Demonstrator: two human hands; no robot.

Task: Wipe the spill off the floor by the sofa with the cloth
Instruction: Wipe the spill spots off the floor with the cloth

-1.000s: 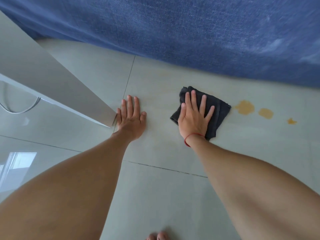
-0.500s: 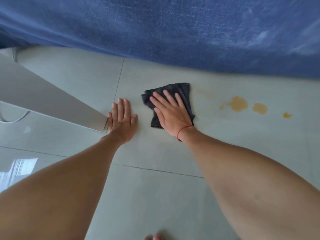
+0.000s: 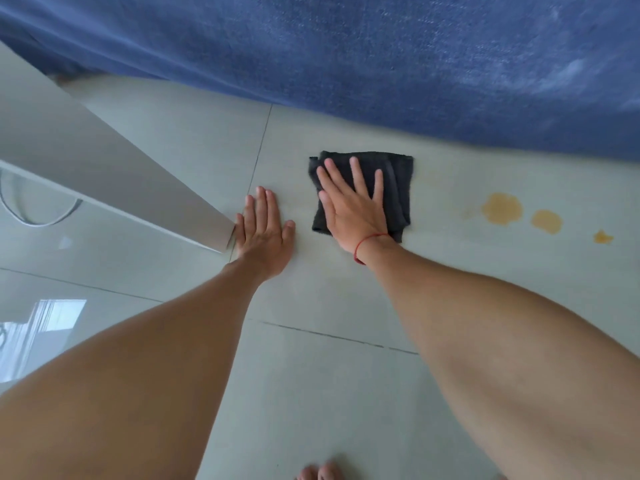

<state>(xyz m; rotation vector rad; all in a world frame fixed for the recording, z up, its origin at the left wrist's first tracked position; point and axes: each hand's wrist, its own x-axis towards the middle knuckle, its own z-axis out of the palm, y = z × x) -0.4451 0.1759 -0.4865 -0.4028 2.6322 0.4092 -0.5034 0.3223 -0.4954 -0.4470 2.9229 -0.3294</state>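
A folded dark grey cloth (image 3: 398,181) lies flat on the pale tiled floor (image 3: 329,393), just in front of the blue sofa (image 3: 381,64). My right hand (image 3: 353,206) presses down on the cloth, palm flat and fingers spread. My left hand (image 3: 265,233) rests flat on the bare tile to the left of the cloth, holding nothing. An orange-yellow spill lies to the right of the cloth, apart from it: a large blot (image 3: 501,208), a smaller one (image 3: 547,221) and a tiny one (image 3: 603,237). A faint yellowish smear sits between cloth and blots.
A white slanted panel (image 3: 104,178) of furniture reaches in from the left, its corner touching my left hand. A thin cable (image 3: 38,221) curves on the floor beyond it. My toes (image 3: 320,472) show at the bottom edge. Tile joints cross the floor.
My right hand has slid the cloth from near the blots to the left, then back a little to the right. The left hand has stayed planted.
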